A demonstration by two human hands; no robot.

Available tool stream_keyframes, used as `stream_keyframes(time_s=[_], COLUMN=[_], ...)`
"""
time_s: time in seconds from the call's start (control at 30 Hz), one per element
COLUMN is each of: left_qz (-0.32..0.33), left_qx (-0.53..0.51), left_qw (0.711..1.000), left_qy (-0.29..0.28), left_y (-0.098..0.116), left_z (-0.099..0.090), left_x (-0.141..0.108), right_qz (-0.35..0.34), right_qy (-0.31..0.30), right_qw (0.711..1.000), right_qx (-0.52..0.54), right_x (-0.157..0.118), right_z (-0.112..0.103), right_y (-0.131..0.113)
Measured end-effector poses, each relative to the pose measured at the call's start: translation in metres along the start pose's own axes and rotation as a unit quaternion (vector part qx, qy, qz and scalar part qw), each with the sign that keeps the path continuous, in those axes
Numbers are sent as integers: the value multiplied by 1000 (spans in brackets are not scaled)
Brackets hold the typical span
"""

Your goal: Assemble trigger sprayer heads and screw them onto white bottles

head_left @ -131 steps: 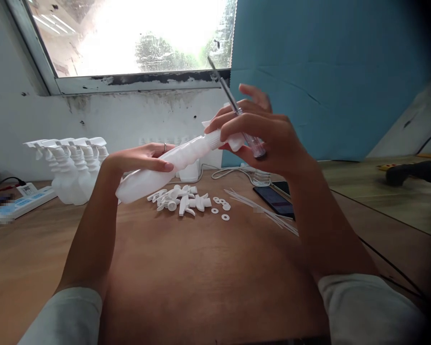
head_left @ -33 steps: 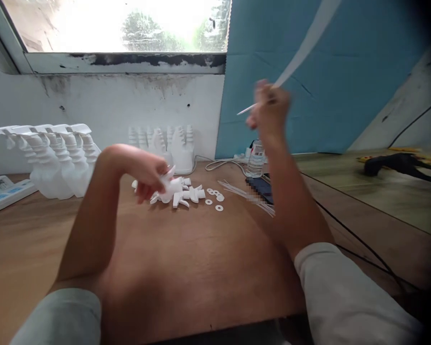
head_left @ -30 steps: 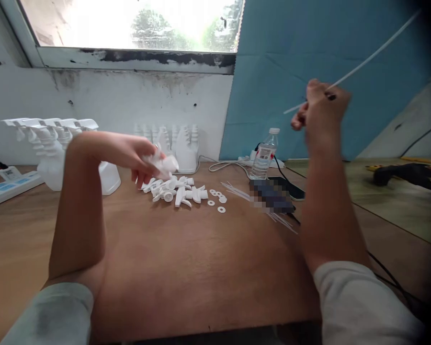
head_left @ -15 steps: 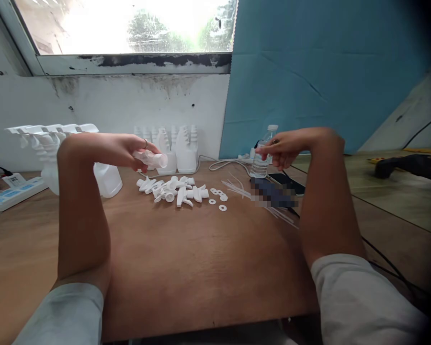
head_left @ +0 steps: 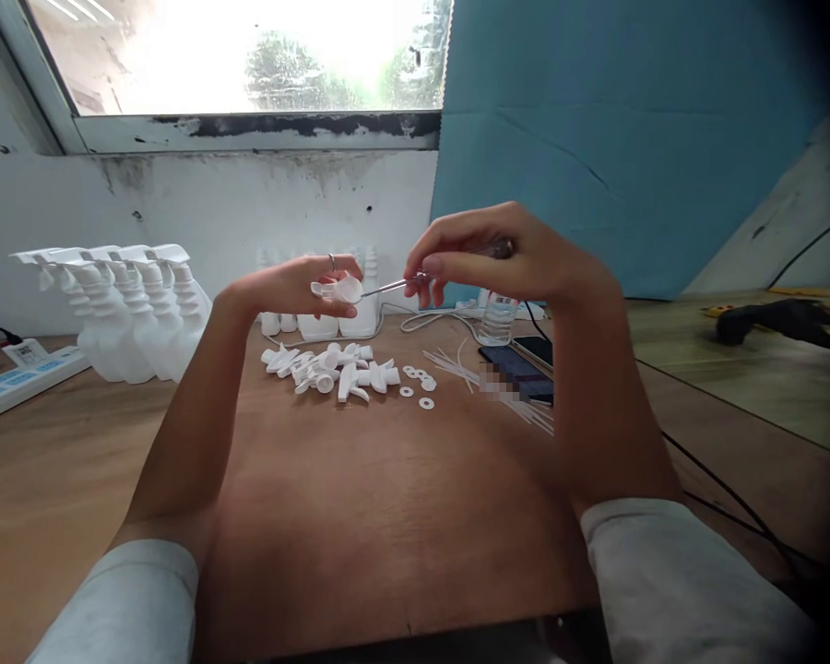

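My left hand (head_left: 301, 284) is closed on a white spray trigger head (head_left: 346, 290), held above the table with its round opening facing right. In my right hand (head_left: 480, 254) is a slim screwdriver (head_left: 387, 287) with a thin metal shaft; its dark handle end shows behind the fingers. The shaft's tip reaches the trigger head's opening; whether it is inside, I cannot tell. Below the hands lies a pile of white spray trigger heads (head_left: 318, 364). Several flat white washers (head_left: 426, 403) lie to its right, beside thin clear tubes (head_left: 449, 365).
White spray bottles (head_left: 128, 323) stand at left, and more bottles (head_left: 318, 326) stand by the wall behind my hands. A water bottle (head_left: 496, 321), phones (head_left: 508, 361) and a white cable (head_left: 425, 318) are at the right. A power strip (head_left: 28, 376) lies far left.
My right hand has moved left and up from beside the water bottle, and the screwdriver now shows in it. My left hand has moved right and turned the spray trigger head.
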State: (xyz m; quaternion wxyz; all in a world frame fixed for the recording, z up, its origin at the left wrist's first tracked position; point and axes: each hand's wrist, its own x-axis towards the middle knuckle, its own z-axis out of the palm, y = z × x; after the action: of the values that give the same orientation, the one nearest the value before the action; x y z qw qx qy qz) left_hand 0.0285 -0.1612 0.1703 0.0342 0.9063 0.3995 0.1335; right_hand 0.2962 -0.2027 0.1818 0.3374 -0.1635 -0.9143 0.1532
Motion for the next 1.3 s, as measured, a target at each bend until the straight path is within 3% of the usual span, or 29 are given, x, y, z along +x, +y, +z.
stream_keyframes(time_s=[0.17,0.33,0.5,0.63,0.73,0.83,1.03,1.2,1.3], left_qz=[42,45,45,101,161,194,152,113,105], left_qx=[-11,30,100,115,90,40,-86,-204,-204], left_qw=[999,994,985,969,948,938,967,971,973], left_qy=[26,97,131,192,259,284,184,46,21], left_y=[-2,7,15,12,12,15,13,12,12], left_z=[2,8,10,7,3,2,7,10,11], left_x=[1,3,6,2,-3,-7,-2,1,1], right_qz=[-16,-16,-22,-13,-5,9,11,10,1], right_qy=[46,126,124,160,188,189,148,98,103], right_qw=[998,989,981,987,973,962,962,963,971], right_qx=[-36,-71,-146,-18,135,199,231,249,217], right_x=[6,9,11,14,14,13,16,22,21], right_z=[10,22,36,35,25,18,17,19,18], right_y=[6,2,-10,-3,9,18,26,38,37])
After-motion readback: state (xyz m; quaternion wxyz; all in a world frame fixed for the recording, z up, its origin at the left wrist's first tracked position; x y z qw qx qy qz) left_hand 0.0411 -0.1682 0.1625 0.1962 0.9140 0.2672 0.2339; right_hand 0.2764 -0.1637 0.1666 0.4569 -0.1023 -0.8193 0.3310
